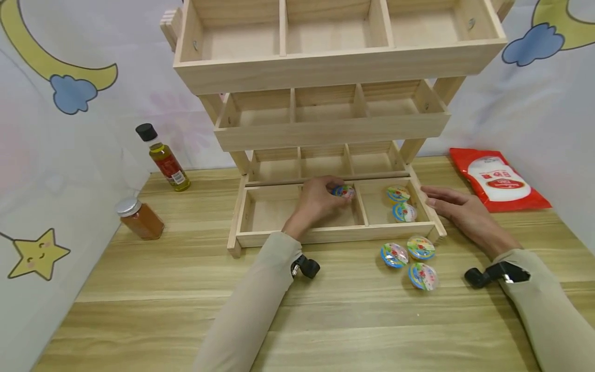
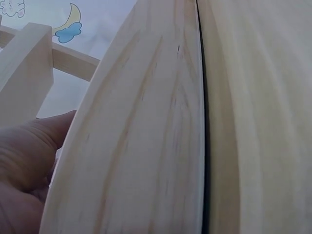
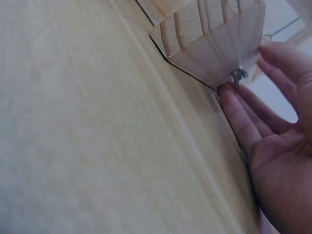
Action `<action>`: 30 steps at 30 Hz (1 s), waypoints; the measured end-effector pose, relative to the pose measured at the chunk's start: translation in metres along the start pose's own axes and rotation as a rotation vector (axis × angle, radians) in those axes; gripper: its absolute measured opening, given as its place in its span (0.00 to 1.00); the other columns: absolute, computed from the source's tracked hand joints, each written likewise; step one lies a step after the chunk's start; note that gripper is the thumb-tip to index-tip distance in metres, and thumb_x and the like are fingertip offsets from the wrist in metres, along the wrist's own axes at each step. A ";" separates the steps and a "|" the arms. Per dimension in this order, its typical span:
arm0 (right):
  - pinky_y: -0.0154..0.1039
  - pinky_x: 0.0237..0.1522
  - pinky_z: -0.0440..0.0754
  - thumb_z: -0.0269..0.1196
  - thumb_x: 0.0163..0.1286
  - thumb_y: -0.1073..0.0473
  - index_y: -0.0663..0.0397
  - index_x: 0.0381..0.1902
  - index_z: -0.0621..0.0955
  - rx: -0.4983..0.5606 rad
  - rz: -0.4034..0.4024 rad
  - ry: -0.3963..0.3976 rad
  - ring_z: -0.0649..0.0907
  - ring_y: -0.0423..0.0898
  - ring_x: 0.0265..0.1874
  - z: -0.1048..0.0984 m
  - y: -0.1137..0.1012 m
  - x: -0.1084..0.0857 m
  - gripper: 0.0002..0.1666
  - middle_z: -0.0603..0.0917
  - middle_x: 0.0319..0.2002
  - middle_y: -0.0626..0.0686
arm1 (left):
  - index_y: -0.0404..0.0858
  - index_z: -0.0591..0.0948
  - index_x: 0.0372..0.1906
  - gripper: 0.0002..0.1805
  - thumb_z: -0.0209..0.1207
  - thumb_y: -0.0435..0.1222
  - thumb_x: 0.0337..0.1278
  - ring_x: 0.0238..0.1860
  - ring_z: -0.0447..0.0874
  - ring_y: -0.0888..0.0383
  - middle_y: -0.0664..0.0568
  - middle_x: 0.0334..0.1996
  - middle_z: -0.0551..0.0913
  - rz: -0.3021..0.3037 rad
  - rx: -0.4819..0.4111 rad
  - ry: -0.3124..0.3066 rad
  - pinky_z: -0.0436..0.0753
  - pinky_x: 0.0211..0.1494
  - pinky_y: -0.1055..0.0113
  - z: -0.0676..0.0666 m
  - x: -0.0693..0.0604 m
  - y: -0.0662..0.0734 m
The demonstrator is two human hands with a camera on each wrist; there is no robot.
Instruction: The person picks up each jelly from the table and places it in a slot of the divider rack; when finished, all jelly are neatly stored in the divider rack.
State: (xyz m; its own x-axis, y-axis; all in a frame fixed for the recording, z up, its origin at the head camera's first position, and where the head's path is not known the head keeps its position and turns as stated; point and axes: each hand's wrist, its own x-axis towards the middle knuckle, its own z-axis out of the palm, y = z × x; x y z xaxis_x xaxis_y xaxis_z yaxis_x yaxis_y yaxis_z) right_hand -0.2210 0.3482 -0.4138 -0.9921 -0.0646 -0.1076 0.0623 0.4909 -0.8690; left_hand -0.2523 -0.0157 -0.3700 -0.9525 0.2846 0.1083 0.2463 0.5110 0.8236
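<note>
My left hand [image 1: 318,200] reaches into the bottom tier's middle compartment and holds a small jelly cup [image 1: 345,192] with a printed foil lid. In the left wrist view the front board [image 2: 131,131] hides the cup and most of the fingers. Two more jelly cups [image 1: 404,212] lie in the right compartment. Outside the wooden rack [image 1: 334,133], my right hand [image 1: 457,212] rests its fairly straight fingers against the right side, beside a bolt [image 3: 239,75] in the right wrist view. Several loose jelly cups [image 1: 394,255] lie on the table in front.
The rack's upper tiers [image 1: 339,70] overhang the bottom one. Left of it stand an oil bottle [image 1: 170,164] and a silver-lidded jar [image 1: 141,219] of orange-brown contents. A red and white bag [image 1: 499,181] lies at the right on the wooden table [image 1: 153,289].
</note>
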 end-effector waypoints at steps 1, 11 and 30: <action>0.20 0.57 0.69 0.65 0.76 0.34 0.42 0.79 0.74 0.000 0.004 0.000 0.68 0.41 0.72 0.000 0.000 0.000 0.40 0.73 0.75 0.51 | 0.33 0.88 0.57 0.22 0.76 0.35 0.59 0.49 0.87 0.51 0.43 0.50 0.89 -0.002 0.010 0.000 0.85 0.49 0.67 0.001 0.000 0.000; 0.21 0.57 0.70 0.64 0.77 0.35 0.43 0.79 0.74 0.005 -0.003 -0.006 0.68 0.39 0.71 0.000 -0.001 -0.001 0.39 0.74 0.74 0.47 | 0.34 0.89 0.55 0.20 0.76 0.38 0.60 0.49 0.87 0.50 0.43 0.50 0.90 -0.014 0.057 0.016 0.86 0.51 0.64 0.006 0.001 -0.003; 0.21 0.58 0.70 0.64 0.77 0.35 0.43 0.78 0.75 -0.005 -0.014 -0.001 0.70 0.38 0.70 -0.001 -0.001 0.000 0.38 0.73 0.76 0.52 | 0.32 0.85 0.61 0.27 0.76 0.40 0.62 0.52 0.87 0.46 0.41 0.55 0.88 -0.052 0.101 0.024 0.87 0.54 0.58 0.006 -0.005 0.003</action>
State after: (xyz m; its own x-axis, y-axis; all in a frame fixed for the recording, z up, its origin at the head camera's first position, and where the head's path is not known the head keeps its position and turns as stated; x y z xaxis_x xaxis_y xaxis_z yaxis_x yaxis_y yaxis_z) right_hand -0.2212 0.3481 -0.4124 -0.9927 -0.0723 -0.0962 0.0480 0.4945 -0.8678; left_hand -0.2461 -0.0103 -0.3718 -0.9681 0.2371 0.0812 0.2123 0.6036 0.7685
